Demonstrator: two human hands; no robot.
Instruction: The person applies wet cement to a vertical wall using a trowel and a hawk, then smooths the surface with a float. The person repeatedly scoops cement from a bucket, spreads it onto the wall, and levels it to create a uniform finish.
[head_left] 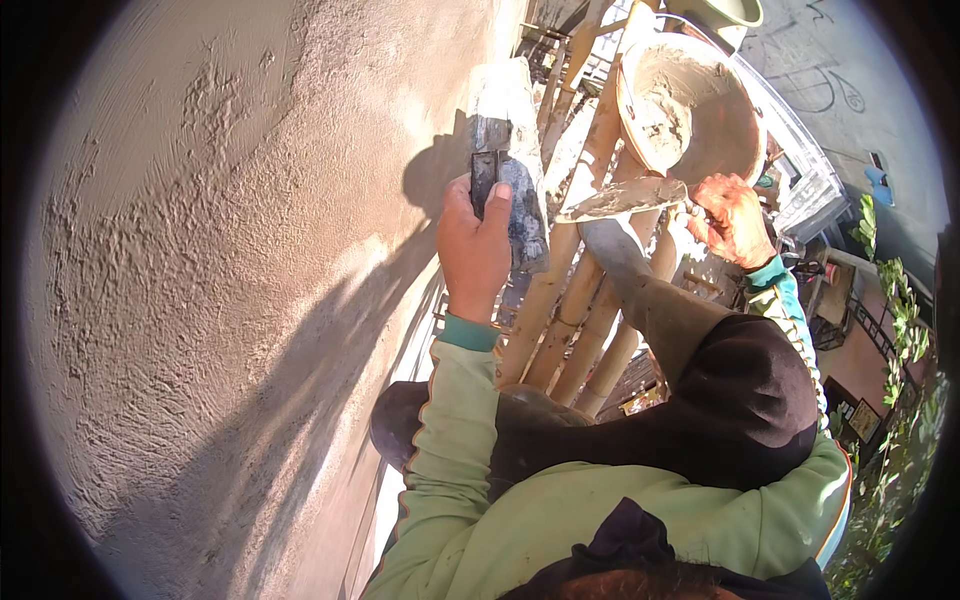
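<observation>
My left hand (476, 240) is closed round the dark handle of a plastering float (520, 130), a long flat board smeared with grey mortar. The float is upright, close beside the plastered wall (250, 280); whether it touches cannot be told. My right hand (735, 218) grips a trowel (625, 199), its mortar-coated blade pointing left toward the float. Just beyond the trowel stands a bucket (745, 110) with wet mortar (665, 120) inside. Rough, textured plaster covers much of the wall, with a smoother patch at the upper left.
Bamboo poles (560, 320) form a scaffold platform under my bent legs (750, 390). A second pail (735, 12) stands at the far edge. Leafy plants (900, 340) and a grey surface with drawn marks (830, 60) lie to the right, below the scaffold.
</observation>
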